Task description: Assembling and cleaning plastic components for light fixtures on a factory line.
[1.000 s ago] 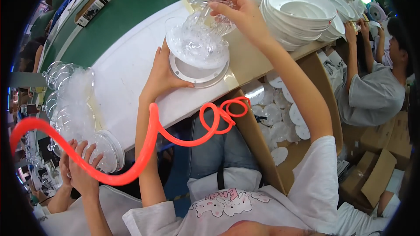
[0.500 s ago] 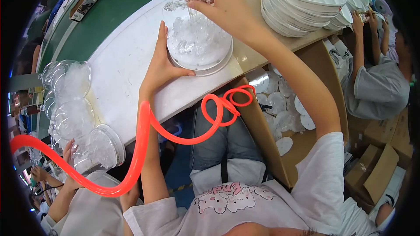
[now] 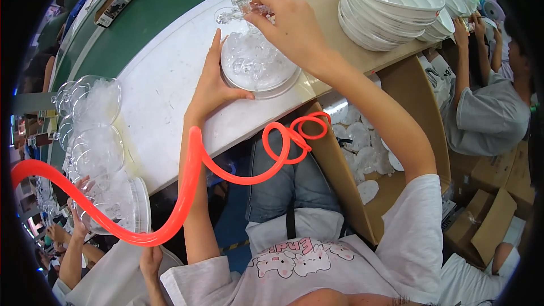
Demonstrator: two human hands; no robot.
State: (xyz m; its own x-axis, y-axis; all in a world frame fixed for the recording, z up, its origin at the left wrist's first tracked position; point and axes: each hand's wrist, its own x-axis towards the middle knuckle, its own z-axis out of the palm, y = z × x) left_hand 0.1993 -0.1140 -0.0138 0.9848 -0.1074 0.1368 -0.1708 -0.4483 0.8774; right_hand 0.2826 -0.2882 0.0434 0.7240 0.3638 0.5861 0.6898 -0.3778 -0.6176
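Observation:
A round, shallow white unit [image 3: 255, 79] with a clear rim stands on the white work surface, filled with crumpled clear film and clear plastic pieces [image 3: 249, 59]. My left hand [image 3: 212, 93] curves around its left and near side, fingers up along the edge and thumb along the near rim. Above its far edge, my right hand [image 3: 292, 25] pinches a clear plastic branched fitting [image 3: 243, 4] between thumb and fingers. Those fingers hide part of the fitting, so its exact kind cannot be told.
Stacked white round frames [image 3: 391, 5] stand at the far right. An open cardboard box [image 3: 377, 209] with clear discs is beside my legs. A red coiled hose [image 3: 249, 178] crosses my left forearm. Clear domed covers [image 3: 99, 150] line the left, near a co-worker's hand [image 3: 150, 260].
The clear fitting has tilted and shifted slightly in my right hand. The clear contents of the round unit look lower and flatter. At the left, a co-worker's hands and round unit have moved.

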